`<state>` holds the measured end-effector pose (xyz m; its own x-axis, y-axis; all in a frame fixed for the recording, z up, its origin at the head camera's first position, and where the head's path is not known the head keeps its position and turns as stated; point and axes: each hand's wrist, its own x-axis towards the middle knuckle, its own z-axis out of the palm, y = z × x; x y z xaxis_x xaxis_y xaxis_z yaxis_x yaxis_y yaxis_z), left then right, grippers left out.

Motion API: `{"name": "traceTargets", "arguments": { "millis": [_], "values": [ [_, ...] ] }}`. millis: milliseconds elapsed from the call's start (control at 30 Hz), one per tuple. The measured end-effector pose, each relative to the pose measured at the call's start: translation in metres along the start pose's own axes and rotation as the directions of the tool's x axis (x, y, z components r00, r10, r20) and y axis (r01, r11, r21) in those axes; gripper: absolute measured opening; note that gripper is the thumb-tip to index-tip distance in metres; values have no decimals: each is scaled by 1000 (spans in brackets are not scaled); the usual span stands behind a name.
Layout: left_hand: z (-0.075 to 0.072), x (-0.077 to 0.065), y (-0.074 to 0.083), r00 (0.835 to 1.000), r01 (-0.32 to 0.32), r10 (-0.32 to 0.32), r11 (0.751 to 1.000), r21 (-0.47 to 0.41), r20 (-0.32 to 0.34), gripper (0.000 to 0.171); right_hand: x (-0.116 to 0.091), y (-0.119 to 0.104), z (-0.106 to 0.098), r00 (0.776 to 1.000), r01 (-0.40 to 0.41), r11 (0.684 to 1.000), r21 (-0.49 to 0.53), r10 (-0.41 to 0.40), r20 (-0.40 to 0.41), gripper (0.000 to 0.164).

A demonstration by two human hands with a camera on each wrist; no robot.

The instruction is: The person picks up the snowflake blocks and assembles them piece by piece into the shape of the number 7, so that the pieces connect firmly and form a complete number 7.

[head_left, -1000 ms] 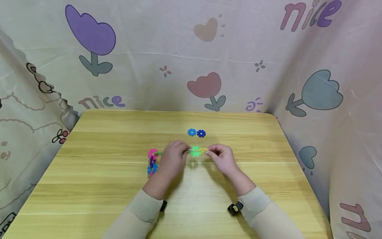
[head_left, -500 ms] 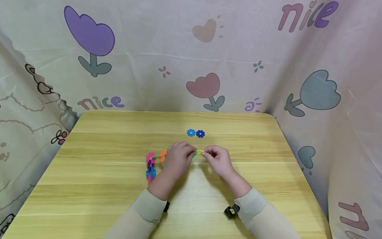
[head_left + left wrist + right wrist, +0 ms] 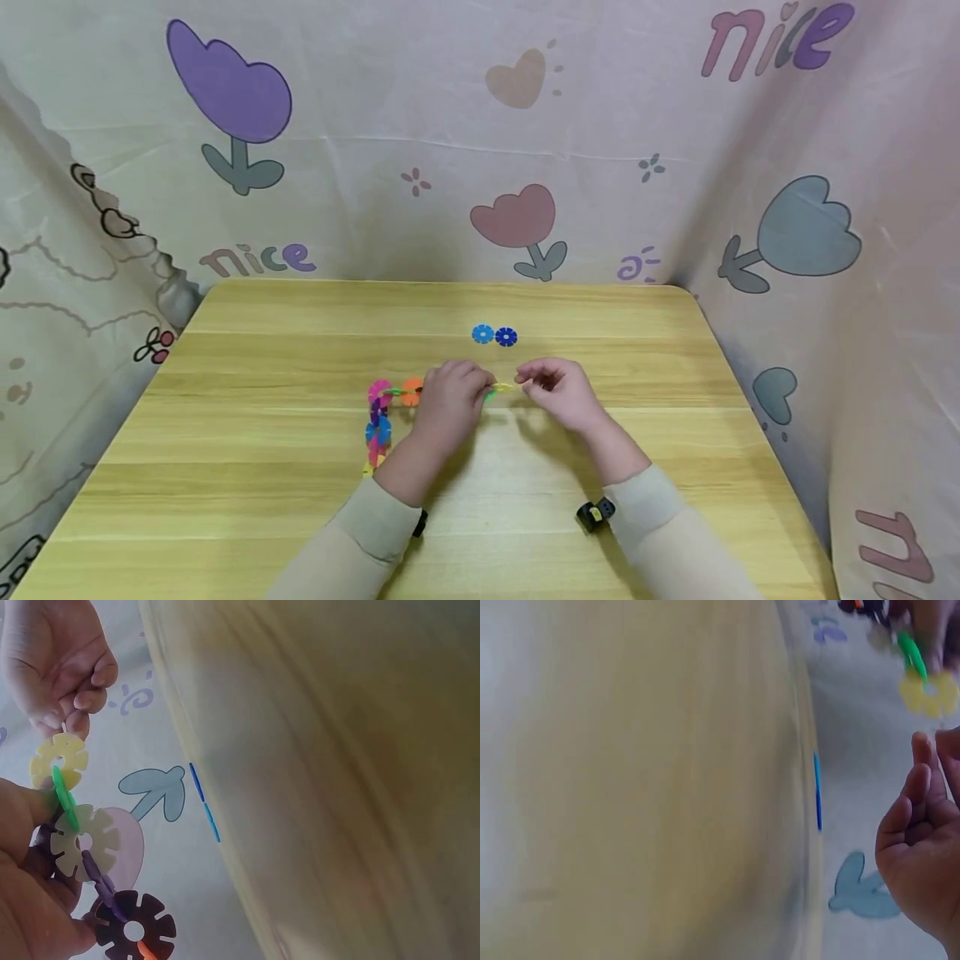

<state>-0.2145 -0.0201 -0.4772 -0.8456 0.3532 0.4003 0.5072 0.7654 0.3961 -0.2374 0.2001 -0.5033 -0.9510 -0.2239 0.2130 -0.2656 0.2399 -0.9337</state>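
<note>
My left hand (image 3: 453, 400) pinches a chain of slotted plastic flower discs near its right end. Up close in the left wrist view, a yellow disc (image 3: 43, 766) ends the chain, joined to an edge-on green disc (image 3: 66, 801). Below follow a whitish disc (image 3: 107, 844), a purple disc (image 3: 101, 881) and a dark disc (image 3: 159, 924). In the head view the chain runs past an orange disc (image 3: 411, 400) to a pink disc (image 3: 375, 400), then bends toward the person. My right hand (image 3: 558, 392), fingers loosely bent and holding nothing, hovers just right of the yellow disc.
A light blue disc (image 3: 476, 334) and a dark blue disc (image 3: 513, 337) lie side by side farther back on the wooden table (image 3: 247, 400). Behind the table hangs a printed curtain (image 3: 360, 100), with more curtain along both sides.
The left hand has slid right along the chain, now covering most of the green disc. The right hand has let go of the yellow disc and drawn slightly away to the right.
</note>
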Motion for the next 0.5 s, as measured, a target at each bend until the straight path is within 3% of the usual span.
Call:
{"name": "traceTargets", "arguments": {
  "millis": [267,500],
  "values": [
    [4,0,0,1000,14,-14,1000,23,12,5,23,5,-10,987,-101,975,-198,73,-143,13],
    [5,0,0,1000,-13,13,1000,14,-3,5,45,13,-4,979,-152,939,-309,99,-181,22]
  ]
}}
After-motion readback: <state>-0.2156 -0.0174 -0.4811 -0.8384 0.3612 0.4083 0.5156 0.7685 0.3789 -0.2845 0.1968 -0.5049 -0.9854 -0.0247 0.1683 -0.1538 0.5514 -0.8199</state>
